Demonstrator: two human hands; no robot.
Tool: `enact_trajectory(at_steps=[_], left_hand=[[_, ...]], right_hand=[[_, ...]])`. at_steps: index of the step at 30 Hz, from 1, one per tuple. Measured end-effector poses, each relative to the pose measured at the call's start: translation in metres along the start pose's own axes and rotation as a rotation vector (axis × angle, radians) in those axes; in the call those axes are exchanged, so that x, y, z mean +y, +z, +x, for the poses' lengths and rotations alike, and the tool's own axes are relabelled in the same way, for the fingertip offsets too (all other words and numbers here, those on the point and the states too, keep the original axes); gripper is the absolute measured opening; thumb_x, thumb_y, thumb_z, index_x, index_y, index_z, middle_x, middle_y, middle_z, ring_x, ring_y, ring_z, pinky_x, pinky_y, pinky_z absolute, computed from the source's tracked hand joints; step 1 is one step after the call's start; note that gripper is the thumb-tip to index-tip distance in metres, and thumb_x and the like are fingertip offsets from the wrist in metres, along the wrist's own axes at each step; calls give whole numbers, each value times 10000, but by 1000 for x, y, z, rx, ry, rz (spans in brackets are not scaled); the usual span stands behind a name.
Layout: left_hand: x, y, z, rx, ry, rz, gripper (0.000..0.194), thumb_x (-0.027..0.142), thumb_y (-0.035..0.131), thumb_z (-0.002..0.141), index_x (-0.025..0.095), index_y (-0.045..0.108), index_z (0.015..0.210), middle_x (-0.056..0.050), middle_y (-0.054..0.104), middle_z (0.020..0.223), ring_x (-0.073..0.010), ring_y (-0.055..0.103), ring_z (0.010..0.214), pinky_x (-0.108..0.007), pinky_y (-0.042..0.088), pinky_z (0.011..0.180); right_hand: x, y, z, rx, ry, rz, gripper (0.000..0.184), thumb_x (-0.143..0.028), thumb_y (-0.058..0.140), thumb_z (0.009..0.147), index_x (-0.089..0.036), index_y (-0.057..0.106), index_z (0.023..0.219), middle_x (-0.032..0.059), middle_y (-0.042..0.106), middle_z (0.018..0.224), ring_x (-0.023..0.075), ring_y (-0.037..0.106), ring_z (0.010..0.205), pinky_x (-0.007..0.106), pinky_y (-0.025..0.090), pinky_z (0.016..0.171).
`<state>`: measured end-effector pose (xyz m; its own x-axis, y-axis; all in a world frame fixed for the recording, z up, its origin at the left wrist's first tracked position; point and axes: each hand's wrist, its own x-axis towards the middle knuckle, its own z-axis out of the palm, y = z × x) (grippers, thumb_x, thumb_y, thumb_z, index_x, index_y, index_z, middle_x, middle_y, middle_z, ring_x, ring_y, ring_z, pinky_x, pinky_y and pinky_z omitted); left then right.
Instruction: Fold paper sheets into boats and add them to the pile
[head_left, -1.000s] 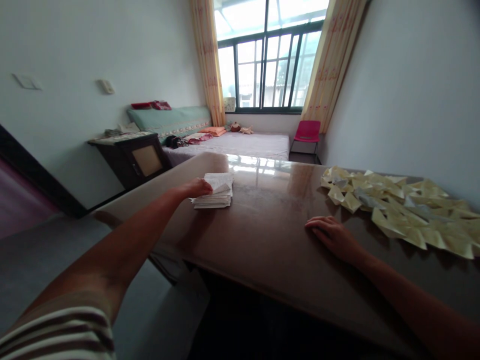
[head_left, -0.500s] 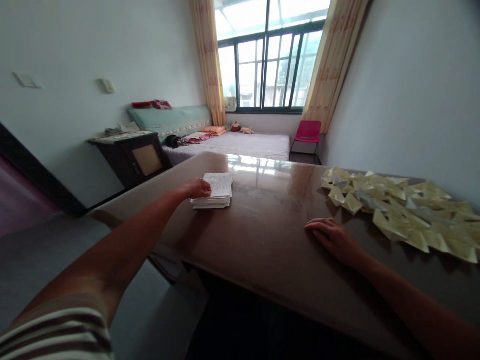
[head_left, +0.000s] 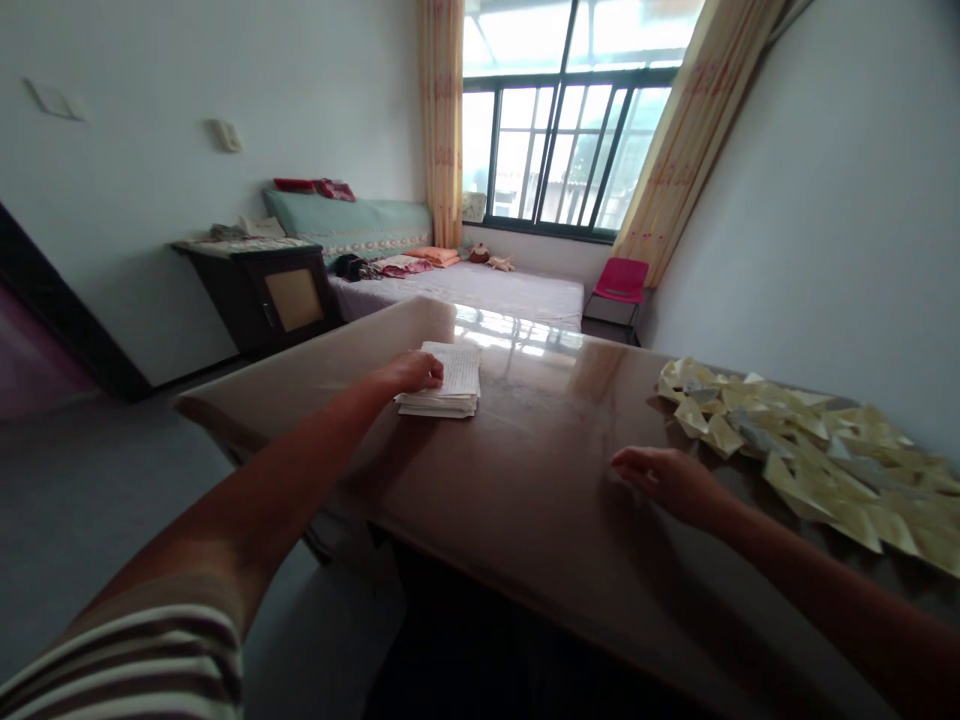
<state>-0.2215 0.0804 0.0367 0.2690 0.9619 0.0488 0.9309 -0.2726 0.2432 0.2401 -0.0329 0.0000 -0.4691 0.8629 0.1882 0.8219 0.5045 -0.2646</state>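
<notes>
My left hand [head_left: 413, 372] reaches far out across the brown table [head_left: 525, 470] and rests on the near left corner of a small stack of written paper sheets [head_left: 450, 378], fingers curled onto the top sheet. My right hand [head_left: 666, 478] hovers just above the tabletop nearer to me, palm down with fingers loosely extended, holding nothing. A spread of several folded yellow paper pieces [head_left: 810, 450] lies to the right of it.
The table's left edge drops to a grey floor. Beyond stand a dark cabinet [head_left: 262, 295], a bed [head_left: 465, 285] with cushions, a pink chair [head_left: 621, 285] and a curtained window [head_left: 570, 150]. A white wall runs along the table's right side.
The lifted top sheet has settled flat on the stack under my left hand. My right hand has risen slightly off the table. The view has tilted and shifted.
</notes>
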Motion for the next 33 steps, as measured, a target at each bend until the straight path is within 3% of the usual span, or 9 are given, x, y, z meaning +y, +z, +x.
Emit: enact_trajectory(at_steps=[2,6,10,13,15,20,28,33], left_hand=[[-8,10,-5,123,-18,-127,261,406,632,695,213,748,826,-35,731,871,-231,639,860,-293,456,794],[-24,35,-13,384,-84,-406,425,509,547,752,174,732,937,-67,727,962,-223,641,869,-289,484,748],[-36,48,-13,506,-124,-642,554,591,436,818,137,688,1012,-98,720,946,-185,637,747,-259,489,569],[-42,49,-12,548,-139,-750,558,603,471,805,120,682,988,-105,712,889,-172,626,712,-244,482,538],[-45,49,-12,567,-146,-799,553,596,480,805,112,677,987,-107,705,883,-166,621,713,-238,479,540],[-50,49,-11,566,-143,-872,518,570,507,801,112,680,971,-103,701,876,-158,613,715,-221,452,533],[-51,51,-6,560,-131,-880,461,530,514,815,125,698,937,-88,715,827,-149,599,682,-231,440,568],[-52,52,-5,553,-124,-869,449,519,511,820,125,701,924,-90,721,835,-150,604,670,-242,444,590]], right_hand=[[-25,-2,28,-40,12,56,318,-459,454,896,-242,686,904,20,696,688,171,638,601,264,450,578],[-87,5,98,-22,-110,12,313,-428,461,907,-220,691,858,16,687,675,151,619,610,238,398,578],[-145,21,170,63,-284,-56,241,-243,480,895,-251,692,1010,31,698,1041,176,625,911,256,424,747],[-173,33,218,-4,-313,-113,301,-307,557,873,-227,660,1144,62,652,1173,204,570,1060,280,414,866],[-184,38,244,-151,-282,-188,369,-382,593,848,-201,661,1163,82,650,1179,223,573,1051,275,422,829],[-193,37,285,-395,-338,-262,292,-402,721,712,-187,763,905,21,725,803,163,597,720,226,378,605],[-205,37,311,-512,-403,-350,213,-212,734,650,-121,761,841,28,718,737,115,548,598,204,355,562],[-205,39,312,-483,-415,-391,199,-138,653,666,-131,756,837,34,712,717,121,552,587,213,345,551]])
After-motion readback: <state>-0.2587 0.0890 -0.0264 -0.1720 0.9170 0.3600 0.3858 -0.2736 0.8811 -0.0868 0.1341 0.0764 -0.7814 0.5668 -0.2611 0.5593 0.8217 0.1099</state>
